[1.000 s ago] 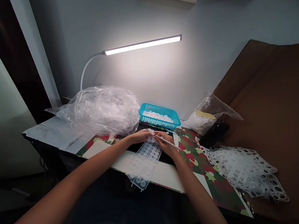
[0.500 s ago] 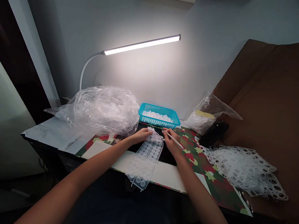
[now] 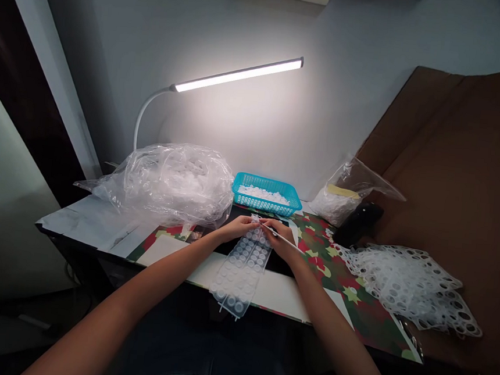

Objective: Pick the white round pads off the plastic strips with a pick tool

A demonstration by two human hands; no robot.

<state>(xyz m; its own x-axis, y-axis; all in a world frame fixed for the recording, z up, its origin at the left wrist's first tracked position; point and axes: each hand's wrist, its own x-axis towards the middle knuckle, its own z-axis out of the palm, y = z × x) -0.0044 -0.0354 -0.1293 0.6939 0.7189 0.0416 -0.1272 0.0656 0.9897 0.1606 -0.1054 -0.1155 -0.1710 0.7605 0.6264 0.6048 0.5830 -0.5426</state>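
Note:
A translucent sheet of round moulded pieces point(image 3: 241, 271) lies across the table's front edge and hangs over it. My left hand point(image 3: 238, 227) is closed on the sheet's far end. My right hand point(image 3: 281, 241) pinches a thin white stick point(image 3: 281, 237) whose tip meets the sheet's top, close to my left fingers. Just beyond both hands stands a turquoise basket point(image 3: 267, 193) holding small white pieces.
A large crumpled clear plastic bag point(image 3: 169, 181) sits at the left, under a lit desk lamp point(image 3: 237, 74). A smaller bag of white parts point(image 3: 345, 197) and a black object point(image 3: 358, 221) lie at the right. A heap of punched-out white sheets point(image 3: 408, 283) rests by the brown cardboard point(image 3: 465, 171).
My right hand had drawn away to the right with the stick half a second ago; it is now back at the sheet's top beside my left hand.

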